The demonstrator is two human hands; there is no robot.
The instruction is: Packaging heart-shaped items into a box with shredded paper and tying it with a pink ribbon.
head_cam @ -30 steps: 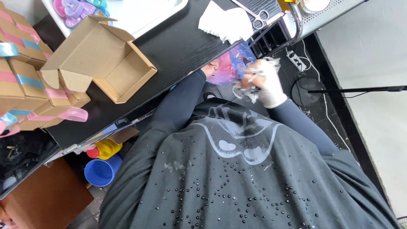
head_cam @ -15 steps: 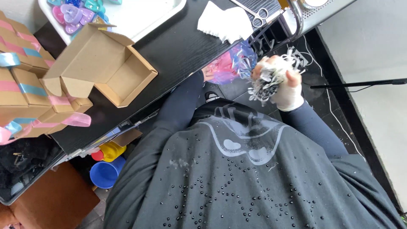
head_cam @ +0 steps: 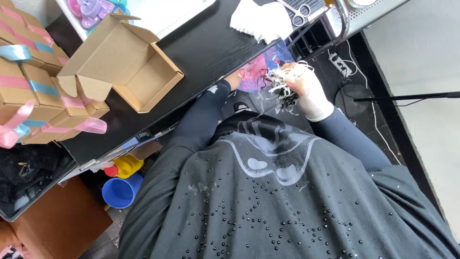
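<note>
Nearest the camera, filling the lower half of the frame, is the person's dark shirt [head_cam: 282, 201] with small beads scattered over it and a pale print at the chest. Just beyond it, right of centre, the right hand [head_cam: 303, 88] is raised off the desk edge with its fingers [head_cam: 293, 72] clenched round a tuft of shredded paper filler [head_cam: 280, 84], white strands mixed with dark ones, which sticks out to the left of the fist. Beside it, a little to the left, the left hand [head_cam: 235, 79] is mostly hidden by its dark sleeve; it touches a clear bag with pink and blue contents [head_cam: 258, 72] at the desk edge, and whether its fingers are closed on the bag cannot be told. Farther off, in the upper left of the frame, an open cardboard box [head_cam: 143, 79] lies on the black desk [head_cam: 201, 43] with its lid flaps up and its inside bare, so as a judgement the filler has been gathered but nothing has yet gone into this box. At the far left stand several shut boxes tied with pink and blue ribbon [head_cam: 33, 96], which look finished. Along the top edge lie white tissue paper [head_cam: 261, 19], a pair of scissors [head_cam: 294, 9] and a white tray with pastel plastic pieces [head_cam: 91, 7].
</note>
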